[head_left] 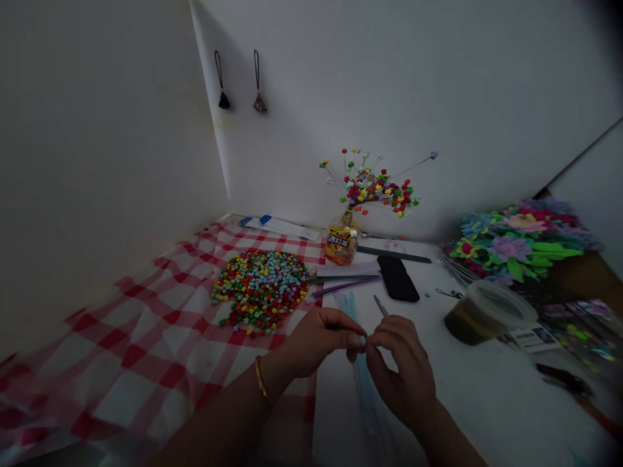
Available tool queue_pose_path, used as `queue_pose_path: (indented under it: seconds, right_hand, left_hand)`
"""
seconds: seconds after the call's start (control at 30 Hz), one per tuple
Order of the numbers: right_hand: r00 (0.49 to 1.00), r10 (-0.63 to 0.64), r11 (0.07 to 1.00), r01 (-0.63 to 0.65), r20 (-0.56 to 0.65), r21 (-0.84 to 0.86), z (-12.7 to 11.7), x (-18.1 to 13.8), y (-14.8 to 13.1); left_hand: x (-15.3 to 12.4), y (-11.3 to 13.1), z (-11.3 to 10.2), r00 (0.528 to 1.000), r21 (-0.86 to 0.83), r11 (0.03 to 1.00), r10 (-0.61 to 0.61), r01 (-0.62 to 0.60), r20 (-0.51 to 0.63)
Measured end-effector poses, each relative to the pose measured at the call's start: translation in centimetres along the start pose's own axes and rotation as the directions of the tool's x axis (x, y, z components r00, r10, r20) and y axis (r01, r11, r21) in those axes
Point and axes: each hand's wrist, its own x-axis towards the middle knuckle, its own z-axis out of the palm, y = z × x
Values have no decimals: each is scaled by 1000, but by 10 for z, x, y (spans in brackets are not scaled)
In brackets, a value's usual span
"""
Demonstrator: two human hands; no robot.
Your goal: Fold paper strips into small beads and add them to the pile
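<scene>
White walls back our counter (487, 402), half under a red checked cloth (146, 350). Our left hand (316, 340) and right hand (402, 370) meet fingertip to fingertip, each grip pressed on what looks like a pale blue paper strip (363, 389) trailing below them. Beyond the grip lies a heap of coloured paper stars (263, 288).

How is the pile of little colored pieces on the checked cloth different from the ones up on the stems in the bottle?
The loose pile lies flat on the red-checked cloth; the bouquet stands raised on thin stems in the orange-labelled bottle. The pile is dense and wide; the bouquet's pieces are fewer and spread apart. Both mix red, green, yellow and blue.
</scene>
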Motion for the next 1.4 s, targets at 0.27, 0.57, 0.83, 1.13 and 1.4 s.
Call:
queue_pose_path:
  seconds: [0.27, 0.57, 0.83, 1.13, 1.4]
  right_hand:
    - [998, -28, 997, 23, -63, -67, -2, 5, -3]
    - [999, -38, 999, 38, -9, -20, -5, 4, 5]
    - [998, -16, 1000, 16, 61, -4, -1, 1, 2]
    - [996, 10, 989, -23, -89, -149, 7, -1, 1]
    - [997, -7, 995, 0, -71, -99, 1, 2, 0]
  left_hand:
    - [1, -2, -2, 999, 22, 998, 55, -54, -2]
    - [0, 0, -6, 999, 109, 994, 11, -14, 33]
    - [1, 2, -6, 1000, 77, 997, -18, 16, 22]
    - [1, -4, 4, 999, -8, 999, 35, -35, -35]
    - [1, 0, -2, 998, 78, 995, 59, -59, 2]
